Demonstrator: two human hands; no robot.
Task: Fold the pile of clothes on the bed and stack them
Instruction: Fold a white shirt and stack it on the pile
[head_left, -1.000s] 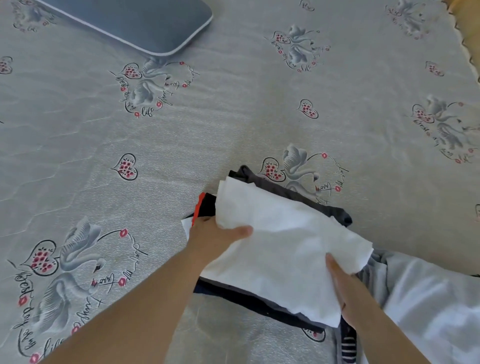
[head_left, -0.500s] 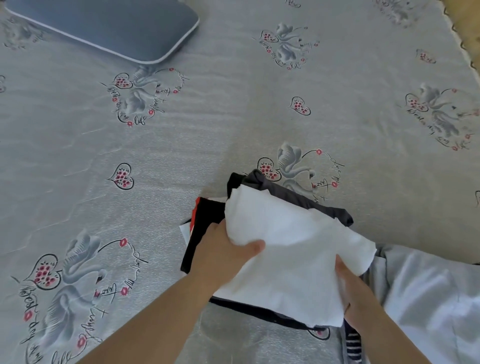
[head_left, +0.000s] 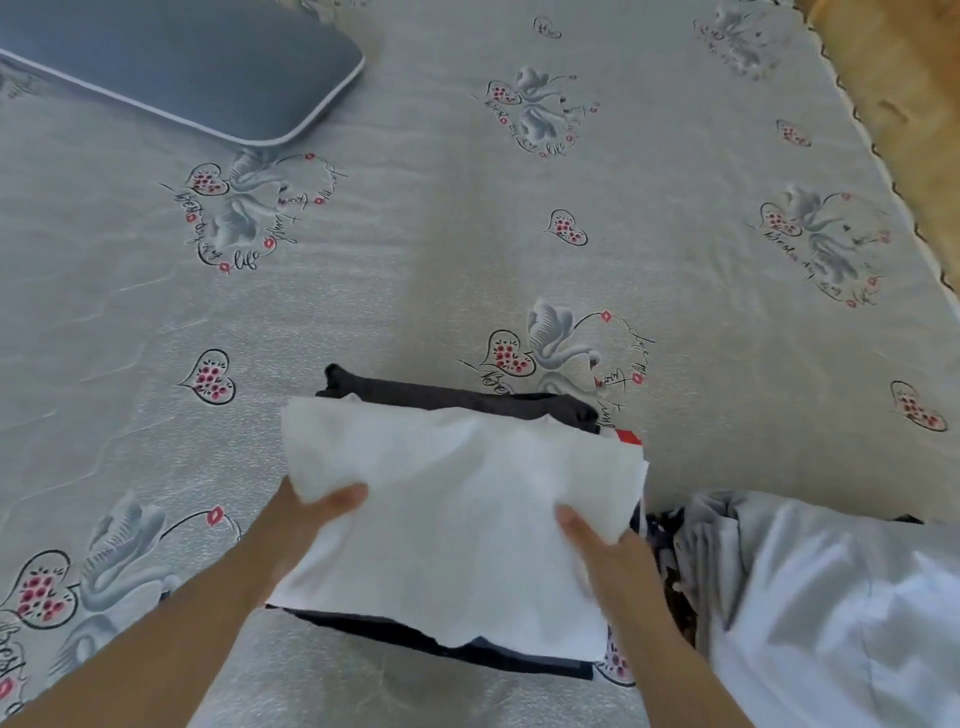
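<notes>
A folded white garment (head_left: 457, 514) lies on top of a stack of folded dark clothes (head_left: 467, 397) on the bed, near the lower middle of the view. My left hand (head_left: 306, 514) grips the stack's left side, thumb on the white cloth and fingers hidden beneath. My right hand (head_left: 597, 540) grips the right side the same way, thumb on top. A dark navy layer (head_left: 441, 649) shows along the stack's near edge, and a red corner (head_left: 628, 435) sticks out at the right.
A heap of loose pale grey and white clothes (head_left: 810, 597) lies at the lower right. A blue-grey pillow (head_left: 182, 62) sits at the top left. The grey swan-print bedsheet (head_left: 415, 234) spreads all around. The bed's edge and yellow floor (head_left: 909, 104) are at the top right.
Both hands have turned the stack clockwise, so its edges now lie squarer to me. The red corner, earlier at the left, now shows at the right.
</notes>
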